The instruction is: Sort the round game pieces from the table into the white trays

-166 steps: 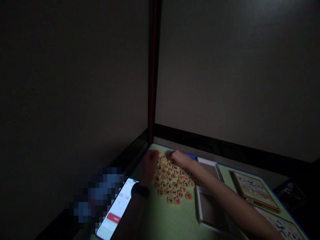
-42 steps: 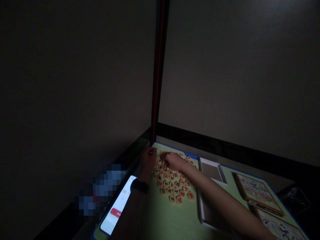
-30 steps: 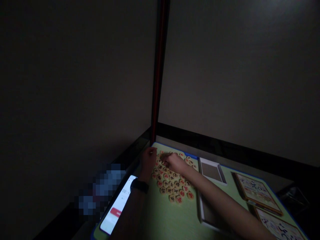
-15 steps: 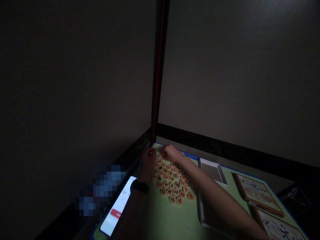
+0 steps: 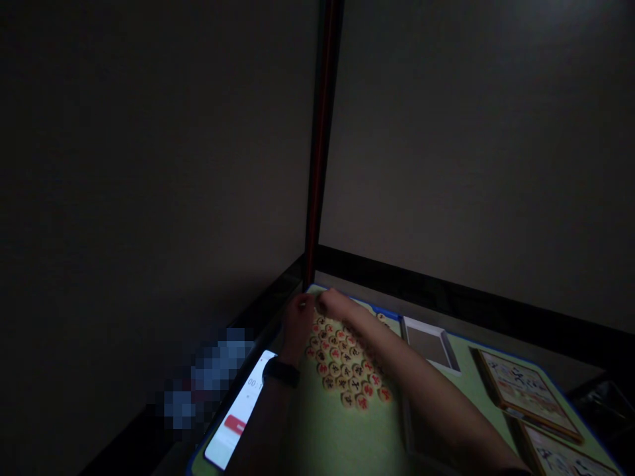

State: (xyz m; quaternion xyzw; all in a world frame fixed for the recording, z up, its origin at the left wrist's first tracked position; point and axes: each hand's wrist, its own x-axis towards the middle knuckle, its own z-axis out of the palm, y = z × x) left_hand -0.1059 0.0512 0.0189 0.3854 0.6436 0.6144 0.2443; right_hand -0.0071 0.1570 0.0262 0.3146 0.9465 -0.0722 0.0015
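Round Chinese chess pieces [image 5: 346,357] with red and black characters lie in a flat cluster on a pale green tabletop [image 5: 342,439]. At the cluster's far end my left hand [image 5: 298,320], with a dark wristband, has its fingers curled together in a pinch. My right hand [image 5: 336,305] reaches across the pieces from the right, fingers closed and facing the left hand, with a small gap between the two. Whatever either hand pinches is too dark and small to make out. My right forearm covers part of the cluster's right side.
A lit phone [image 5: 241,413] showing a timer lies along the left edge. Right of the pieces is an open pale box part [image 5: 431,344]. Two flat framed boxes with characters, one of them a decorated box [image 5: 530,393], lie farther right. Dark walls meet behind the table.
My right hand has shifted slightly toward the left hand, off the far pieces. The whole view has moved a little, so the table sits slightly farther right.
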